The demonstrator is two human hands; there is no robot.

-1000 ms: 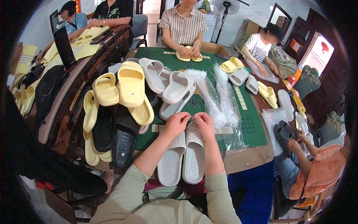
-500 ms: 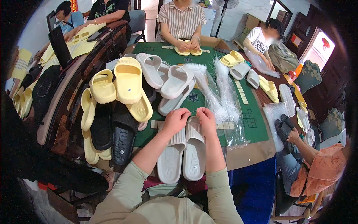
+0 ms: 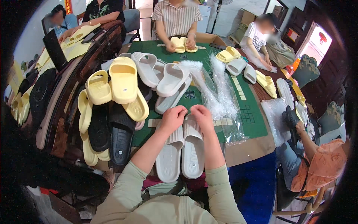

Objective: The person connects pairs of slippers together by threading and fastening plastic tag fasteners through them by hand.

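Note:
Side by side at the near table edge lie a left grey slide slipper and a right grey slide slipper, toes pointing away from me. My left hand is pinched closed at the far end of the left slipper's strap. Opposite it, my right hand is likewise pinched, above the right slipper's toe. A small gap separates the two sets of fingertips. Whatever thin thing they hold is too small to make out.
Yellow slippers, black slippers and more grey slippers are heaped left and ahead. Bundles of clear plastic strands lie in bags on the green mat. Co-workers sit around; one handles yellow slippers across the table.
Both hands stay pinched over the slippers' toes; the thin strand that showed between them no longer stands out. Across the table, the co-worker's hands have moved apart. The view has shifted slightly.

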